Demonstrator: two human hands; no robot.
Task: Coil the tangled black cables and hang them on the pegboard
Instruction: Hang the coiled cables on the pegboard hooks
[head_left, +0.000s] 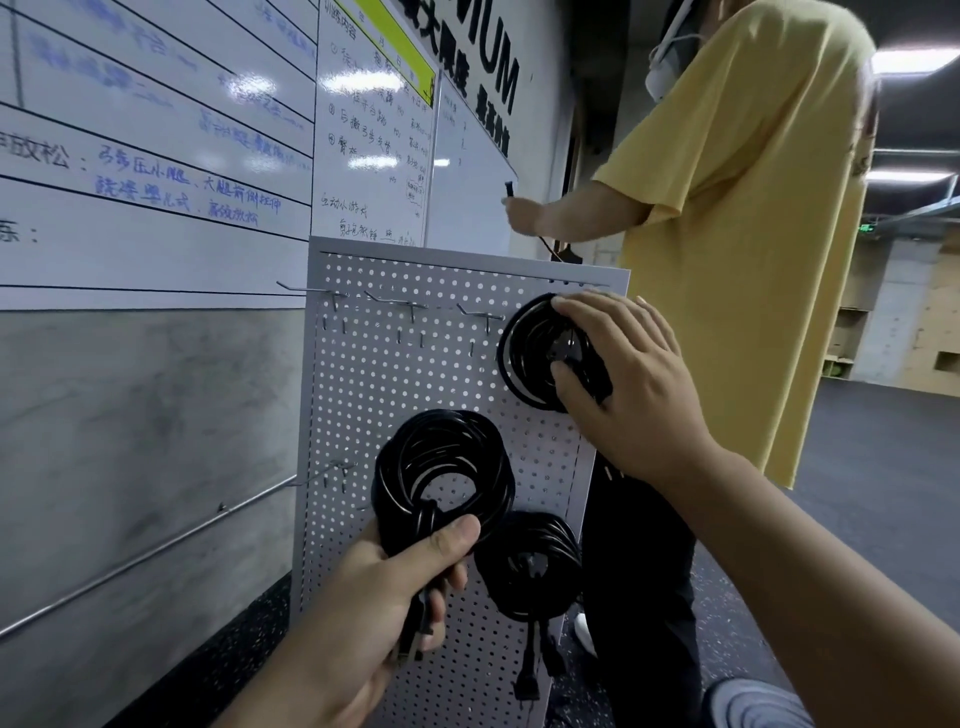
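A grey pegboard (395, 364) leans against the wall. My left hand (363, 613) grips a coiled black cable (441, 462) at its lower edge, holding it up in front of the board's middle. My right hand (623, 384) rests with spread fingers on a second black coil (530, 353) at the board's top right, thumb over its right side. A third black coil (530, 566) hangs at the lower right, its plugs dangling below.
Several bare metal hooks (322, 293) stick out along the board's top row and one (332, 470) at the left middle. A person in a yellow shirt (753, 208) stands close behind the board's right edge, holding a cable. Whiteboards (156, 156) cover the wall.
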